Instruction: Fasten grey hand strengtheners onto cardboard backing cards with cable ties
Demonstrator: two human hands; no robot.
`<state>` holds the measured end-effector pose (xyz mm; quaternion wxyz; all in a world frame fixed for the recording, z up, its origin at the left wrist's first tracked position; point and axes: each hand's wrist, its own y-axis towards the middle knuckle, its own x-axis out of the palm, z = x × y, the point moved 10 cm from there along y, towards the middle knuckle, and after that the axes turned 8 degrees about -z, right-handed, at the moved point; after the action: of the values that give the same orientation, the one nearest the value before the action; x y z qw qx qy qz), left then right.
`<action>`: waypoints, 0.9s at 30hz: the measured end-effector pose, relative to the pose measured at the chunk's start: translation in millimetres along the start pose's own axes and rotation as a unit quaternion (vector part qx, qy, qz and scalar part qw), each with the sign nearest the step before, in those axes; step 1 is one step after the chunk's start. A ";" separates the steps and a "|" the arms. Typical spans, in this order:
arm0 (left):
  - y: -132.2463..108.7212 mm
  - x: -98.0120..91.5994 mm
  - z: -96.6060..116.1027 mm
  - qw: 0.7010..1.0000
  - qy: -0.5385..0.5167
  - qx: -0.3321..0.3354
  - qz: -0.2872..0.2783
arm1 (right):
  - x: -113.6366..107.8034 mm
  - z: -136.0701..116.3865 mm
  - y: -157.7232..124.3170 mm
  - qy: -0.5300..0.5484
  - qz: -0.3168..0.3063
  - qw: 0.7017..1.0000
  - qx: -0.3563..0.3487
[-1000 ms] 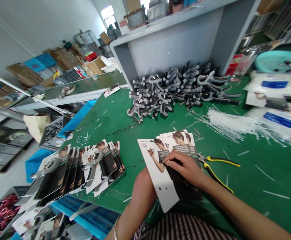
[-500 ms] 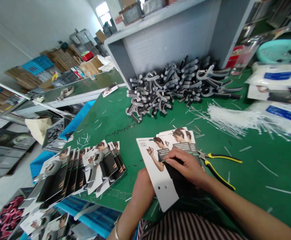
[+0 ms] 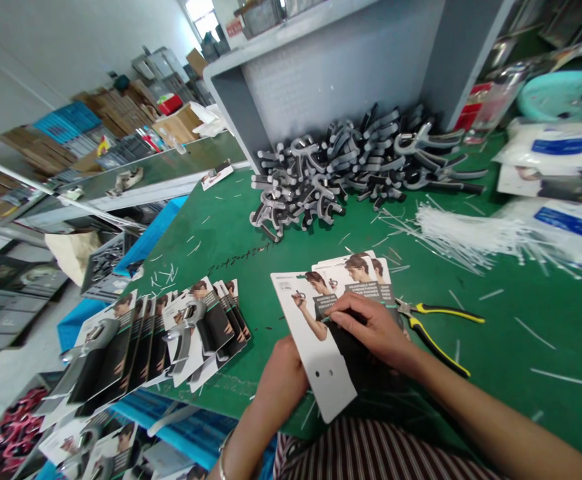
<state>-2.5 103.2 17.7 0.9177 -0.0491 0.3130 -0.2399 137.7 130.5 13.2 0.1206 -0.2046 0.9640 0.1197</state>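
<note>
A printed backing card point(image 3: 315, 333) with a picture of a person and two small holes near its lower end is tilted in front of me. My left hand point(image 3: 288, 373) grips it from behind at the left edge, its fingers mostly hidden. Across the card's front lies my right hand point(image 3: 368, 327), thumb and fingers pressed together against the dark printed part; anything between the fingertips is hidden. More printed cards point(image 3: 358, 269) lie just behind. Yellow-and-black cutting pliers point(image 3: 433, 333) rest open to the right of my right hand.
Grey-and-black hand grips point(image 3: 321, 177) are heaped at the back. White cable ties point(image 3: 451, 233) lie at right near plastic bags point(image 3: 561, 147). Cards with grips attached point(image 3: 195, 327) stand leaning at left. Loose tie scraps dot the green table point(image 3: 511, 373). A crate of pink parts point(image 3: 15, 427) sits lower left.
Both hands and the card keep nearly the same pose. The view has shifted slightly.
</note>
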 end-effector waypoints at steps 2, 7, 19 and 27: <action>-1.4 -4.7 -2.3 1.000 0.004 0.003 0.027 | 1.1 0.0 0.3 0.003 0.001 1.000 -0.001; -1.3 -12.1 9.1 0.995 0.044 0.070 0.060 | 4.6 0.5 0.2 0.002 0.003 1.000 -0.012; -18.0 -36.3 -19.1 0.982 -0.068 -0.022 0.177 | 34.3 -28.3 -3.5 -0.081 -0.090 0.989 -0.087; -20.8 -52.1 -29.4 0.966 -0.201 -0.076 0.143 | 29.7 -21.8 1.0 -0.139 -0.029 0.988 -0.058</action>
<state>-64.5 111.3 27.9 0.9801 -0.1203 0.1434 -0.0665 106.9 114.5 25.6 0.2443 -0.2205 0.9230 0.1994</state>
